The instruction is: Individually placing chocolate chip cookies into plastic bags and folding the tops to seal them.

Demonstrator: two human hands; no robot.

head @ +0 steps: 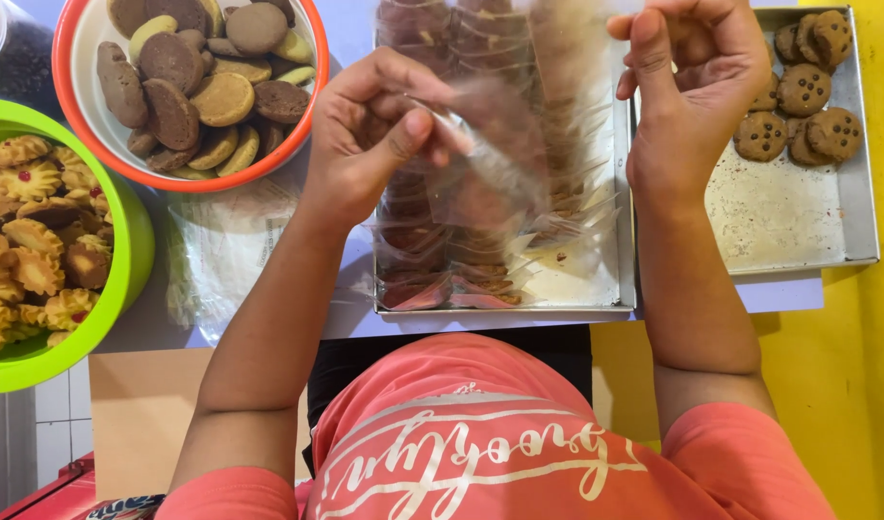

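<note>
Your left hand point(374, 135) fingers pinching a clear bag point(504, 173) at frame centre, your right hand point(692, 87) fingers curled together, upper right, above the tray point(596, 289)

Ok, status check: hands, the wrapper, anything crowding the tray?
Left hand and right hand both pinching a clear plastic wrapper, blurred. Held above metal tray of wrapped cookies. Nothing between.

Coral-pink short-sleeved T-shirt point(480, 424), white cursive lettering and grey band across chest; forearms bare, no rings visible.
</note>
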